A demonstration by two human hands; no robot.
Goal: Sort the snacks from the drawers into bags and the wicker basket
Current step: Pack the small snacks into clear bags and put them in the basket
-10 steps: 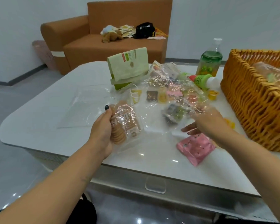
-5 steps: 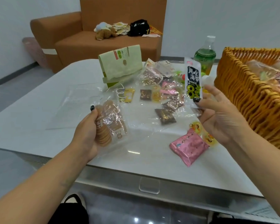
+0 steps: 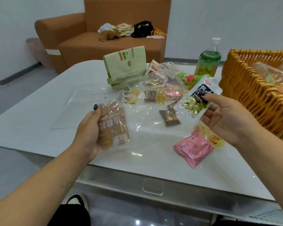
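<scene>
Item: black-and-white sachet (image 3: pixel 196 100), pinched near its middle between thumb and fingers of the right hand (image 3: pixel 225 118), raised above the table (image 3: pixel 39 111). Long axis tilted, upper end toward the basket (image 3: pixel 245 88), lower end toward the bag (image 3: pixel 95 101).
Item: biscuit pack (image 3: pixel 112 126), gripped by the left hand (image 3: pixel 90 129), fingers curled round it, apparently inside the bag's clear film.
Relation noted: sachet lies between the bag on its left and the basket just beside it on its right; the right hand is nearer to both sachet and basket.
Judged: a short carry rightward is called for if the basket is chosen; leftward if the bag
</scene>
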